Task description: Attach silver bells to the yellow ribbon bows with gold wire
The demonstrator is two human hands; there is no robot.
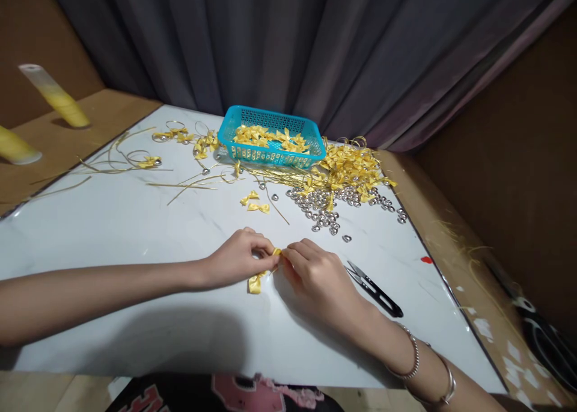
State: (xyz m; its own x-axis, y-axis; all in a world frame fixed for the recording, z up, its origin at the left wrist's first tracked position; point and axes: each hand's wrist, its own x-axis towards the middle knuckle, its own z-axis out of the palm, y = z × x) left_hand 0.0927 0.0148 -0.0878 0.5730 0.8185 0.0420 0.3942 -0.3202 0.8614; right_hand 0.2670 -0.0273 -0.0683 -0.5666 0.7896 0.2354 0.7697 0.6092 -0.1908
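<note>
My left hand (247,252) and my right hand (315,273) meet over the near middle of the white table. Between their fingertips they pinch a small yellow ribbon (277,252), mostly covered by the fingers. A yellow ribbon bow (255,283) lies on the table just below my left fingers. Right of my right hand rests a pair of black-handled thread snips (375,289), its blades pointing up and left. Farther off, two small yellow bows (258,208) lie side by side.
A turquoise basket (318,154) holding yellow bows stands at the back. Beside it are a heap of yellow bows (354,165) and many silver heart beads (324,219). Gold wires (189,186) lie at left. Black-handled scissors (547,346) sit at far right, yellow rolls (61,102) at far left.
</note>
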